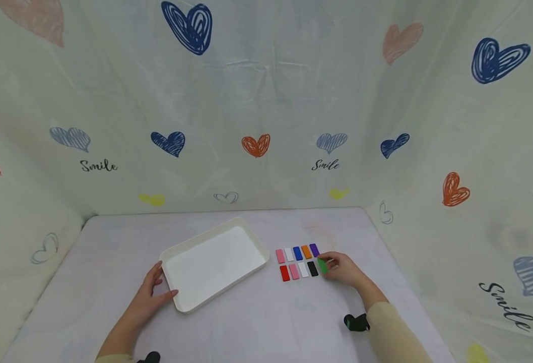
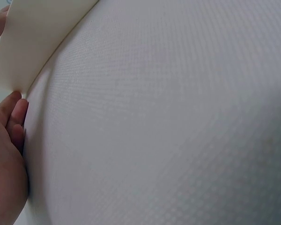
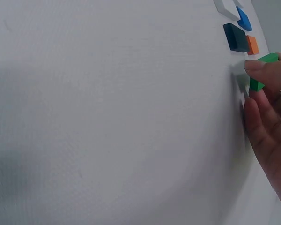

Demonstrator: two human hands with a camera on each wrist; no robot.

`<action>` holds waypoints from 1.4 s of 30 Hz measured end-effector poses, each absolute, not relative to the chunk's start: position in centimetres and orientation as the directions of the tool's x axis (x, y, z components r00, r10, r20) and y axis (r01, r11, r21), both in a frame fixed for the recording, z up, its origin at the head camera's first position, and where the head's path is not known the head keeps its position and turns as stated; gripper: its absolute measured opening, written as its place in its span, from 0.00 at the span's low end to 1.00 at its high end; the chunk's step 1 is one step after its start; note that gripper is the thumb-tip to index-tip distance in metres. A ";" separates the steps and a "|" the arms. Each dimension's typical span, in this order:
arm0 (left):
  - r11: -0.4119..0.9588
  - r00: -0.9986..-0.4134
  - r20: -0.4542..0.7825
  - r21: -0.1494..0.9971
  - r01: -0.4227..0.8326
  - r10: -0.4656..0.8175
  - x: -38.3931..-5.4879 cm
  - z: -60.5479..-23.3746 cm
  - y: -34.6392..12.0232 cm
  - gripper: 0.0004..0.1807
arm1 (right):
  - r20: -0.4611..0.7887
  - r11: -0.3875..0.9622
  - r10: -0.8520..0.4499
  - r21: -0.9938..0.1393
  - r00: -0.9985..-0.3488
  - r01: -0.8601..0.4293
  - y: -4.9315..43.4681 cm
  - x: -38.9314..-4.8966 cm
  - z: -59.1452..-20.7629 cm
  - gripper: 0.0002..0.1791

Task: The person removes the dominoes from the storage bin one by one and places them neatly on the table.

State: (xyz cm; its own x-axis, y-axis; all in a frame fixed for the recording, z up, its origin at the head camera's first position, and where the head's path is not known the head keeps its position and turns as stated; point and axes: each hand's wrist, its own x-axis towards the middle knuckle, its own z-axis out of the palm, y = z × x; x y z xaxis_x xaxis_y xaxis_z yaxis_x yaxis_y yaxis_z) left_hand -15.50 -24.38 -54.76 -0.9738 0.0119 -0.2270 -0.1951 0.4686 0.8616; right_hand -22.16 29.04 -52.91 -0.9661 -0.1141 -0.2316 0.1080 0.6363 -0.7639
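Note:
A shallow white tray lies at a slant on the table's left half. At its left end my left hand holds it, the thumb over the rim near the front corner and the fingers against the outer side. In the left wrist view that hand has fingertips right at the corner of the tray wall. My right hand pinches a green rectangular block at the right end of the front row. The right wrist view shows this green block raised and tilted between thumb and fingers.
Beside the tray stand two rows of blocks: pink, white, blue, orange and purple behind; red, pink, white and black in front. A heart-printed cloth hangs behind and beside the table.

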 end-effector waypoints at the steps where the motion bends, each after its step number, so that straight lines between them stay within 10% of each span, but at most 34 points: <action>1: 0.471 -0.973 -0.230 0.860 -0.197 0.011 -15.5 -54.7 -24.4 0.59 | -0.231 0.644 -0.105 -0.757 -0.967 0.111 29.1 -22.2 -53.2 0.26; 42: 0.476 -0.981 -0.194 0.864 -0.164 0.014 -15.5 -54.9 -24.5 0.58 | -0.256 0.635 -0.080 -0.758 -0.963 0.149 30.1 -23.0 -55.2 0.27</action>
